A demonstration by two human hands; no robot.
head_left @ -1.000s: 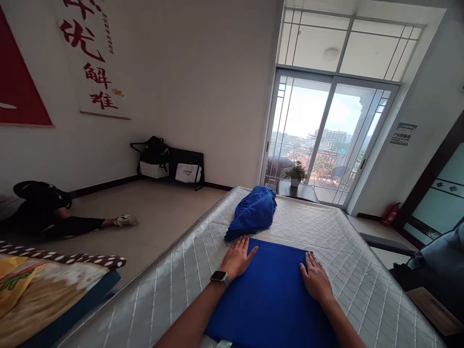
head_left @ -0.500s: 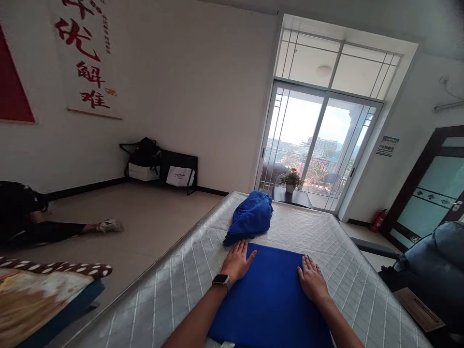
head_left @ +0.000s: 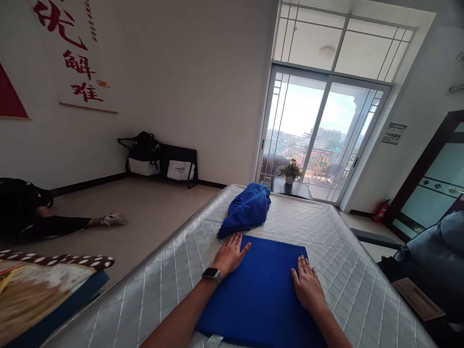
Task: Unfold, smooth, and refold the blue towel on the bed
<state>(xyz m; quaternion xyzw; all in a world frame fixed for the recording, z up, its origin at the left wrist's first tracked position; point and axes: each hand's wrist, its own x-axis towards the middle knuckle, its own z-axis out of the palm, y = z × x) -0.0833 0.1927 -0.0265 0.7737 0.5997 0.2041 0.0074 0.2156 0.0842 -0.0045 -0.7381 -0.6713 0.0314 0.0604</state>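
A flat blue panel that looks cloth-covered (head_left: 266, 285) lies on the silvery quilted mattress (head_left: 174, 275). My left hand (head_left: 229, 255), with a watch on its wrist, rests flat on the panel's left edge near the far corner, fingers stretched out. Along the right edge, my right hand (head_left: 307, 284) lies flat with its fingers extended. Neither hand grips anything. Just beyond my left fingertips sits a crumpled blue cloth (head_left: 248, 208). A small pale strip (head_left: 213, 341) shows at the panel's near edge; what it is I cannot make out.
On the floor at left is a person in dark clothes (head_left: 61, 224), partly out of view. A patterned blanket (head_left: 43, 285) fills the lower left. Beyond the mattress stands a potted plant (head_left: 290, 171) on a dark table (head_left: 300, 189). A dark armchair (head_left: 438, 246) stands at right.
The view has shifted slightly, so the panel and both hands appear a little further left. Both hands stay flat on the panel's edges, and the crumpled cloth still lies beyond it.
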